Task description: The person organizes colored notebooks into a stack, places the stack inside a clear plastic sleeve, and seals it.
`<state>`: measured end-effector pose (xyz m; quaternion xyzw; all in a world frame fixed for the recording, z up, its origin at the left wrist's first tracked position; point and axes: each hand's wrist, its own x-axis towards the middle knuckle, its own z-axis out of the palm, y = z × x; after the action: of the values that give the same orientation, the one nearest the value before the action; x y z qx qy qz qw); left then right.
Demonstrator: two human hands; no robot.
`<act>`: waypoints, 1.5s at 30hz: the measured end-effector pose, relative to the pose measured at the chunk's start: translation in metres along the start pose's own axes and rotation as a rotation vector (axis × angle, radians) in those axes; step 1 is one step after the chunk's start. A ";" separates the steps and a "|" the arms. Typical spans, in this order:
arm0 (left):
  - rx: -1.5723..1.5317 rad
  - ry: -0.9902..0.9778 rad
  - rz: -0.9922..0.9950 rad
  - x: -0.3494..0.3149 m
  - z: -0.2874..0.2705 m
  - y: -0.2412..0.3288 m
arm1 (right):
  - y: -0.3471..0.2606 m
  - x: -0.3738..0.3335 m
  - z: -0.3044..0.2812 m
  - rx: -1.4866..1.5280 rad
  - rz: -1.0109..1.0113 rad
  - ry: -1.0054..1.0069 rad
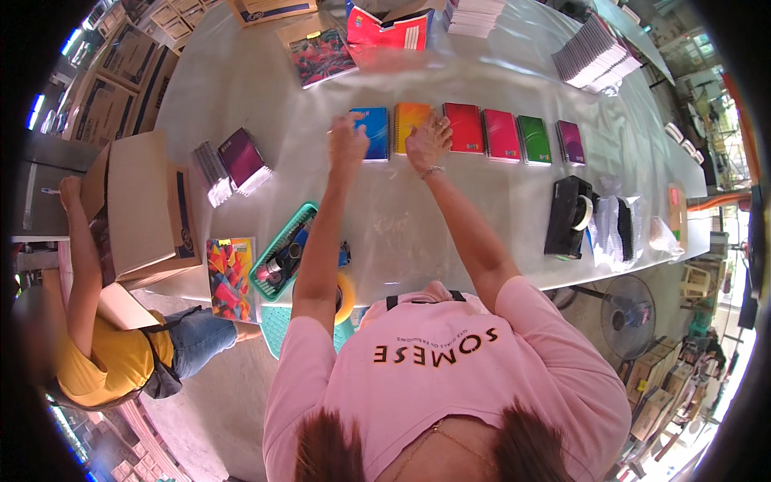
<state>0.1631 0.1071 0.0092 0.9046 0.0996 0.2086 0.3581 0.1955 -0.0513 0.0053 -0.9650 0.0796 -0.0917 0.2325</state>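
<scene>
A row of spiral notebooks lies across the table. My left hand (348, 140) is at the left edge of the blue notebook (374, 135), its fingers apart and partly over the cover. My right hand (430, 146) lies with fingers spread over the right edge of the orange notebook (408, 119), fingertips close to the red notebook (463, 127). Whether those fingertips touch the red cover, I cannot tell. Farther right come a pink notebook (502, 135), a green notebook (534, 140) and a purple notebook (571, 142). Neither hand grips anything.
Purple notebooks (242, 157) are stacked at left. Nearer stand a green basket (263, 277) of tools and an open cardboard box (144, 201), with a person in yellow (96, 353) beside it. A black tape dispenser (566, 217) is at right. Notebook stacks (594, 60) stand at the back.
</scene>
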 end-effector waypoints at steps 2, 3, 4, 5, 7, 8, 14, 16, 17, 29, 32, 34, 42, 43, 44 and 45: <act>0.173 -0.227 0.074 -0.004 0.025 0.042 | 0.021 0.005 -0.008 -0.010 0.050 -0.077; 0.275 -0.322 0.107 -0.005 0.023 0.053 | 0.023 0.004 -0.014 0.001 0.057 -0.120; 0.305 -0.427 0.152 -0.001 0.026 0.050 | 0.024 0.003 -0.019 0.016 0.024 -0.142; 0.340 -0.527 0.197 0.006 0.029 0.041 | 0.023 0.002 -0.024 0.037 -0.014 -0.164; 0.357 -0.636 0.284 0.013 0.031 0.033 | 0.030 0.006 -0.031 0.083 -0.062 -0.146; 0.342 -0.638 0.318 0.015 0.030 0.031 | 0.036 0.007 -0.032 0.111 -0.081 -0.112; 0.740 -0.778 0.673 0.035 0.013 0.034 | 0.077 0.022 -0.042 -0.098 -0.088 -0.016; 0.790 -0.831 0.718 0.041 0.006 0.032 | 0.081 0.024 -0.042 -0.172 -0.129 -0.105; 0.795 -0.849 0.730 0.045 0.006 0.029 | 0.082 0.028 -0.041 -0.187 -0.149 -0.144; 0.893 -0.838 0.754 0.058 -0.012 0.030 | 0.031 -0.010 -0.023 0.018 -0.267 -0.172; 0.781 -0.757 0.624 0.057 -0.045 0.016 | 0.023 -0.008 -0.013 0.112 -0.094 -0.132; 0.640 -0.702 0.439 0.056 -0.063 0.017 | 0.033 0.008 -0.008 0.165 -0.066 -0.085; -0.784 -0.294 -0.517 -0.018 -0.083 0.004 | 0.025 0.025 -0.072 0.488 -0.267 0.004; -0.929 -0.210 -0.585 -0.030 -0.077 0.009 | 0.021 0.019 -0.089 0.606 -0.300 0.007; -1.033 -0.212 -0.628 -0.041 -0.073 0.016 | 0.017 0.011 -0.106 0.720 -0.330 0.013; -1.122 -0.230 -0.679 -0.054 -0.071 0.020 | 0.011 0.000 -0.123 0.834 -0.360 0.015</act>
<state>0.0842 0.1178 0.0531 0.5158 0.2166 0.0067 0.8289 0.1678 -0.1148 0.1078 -0.7865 -0.1314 -0.1619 0.5813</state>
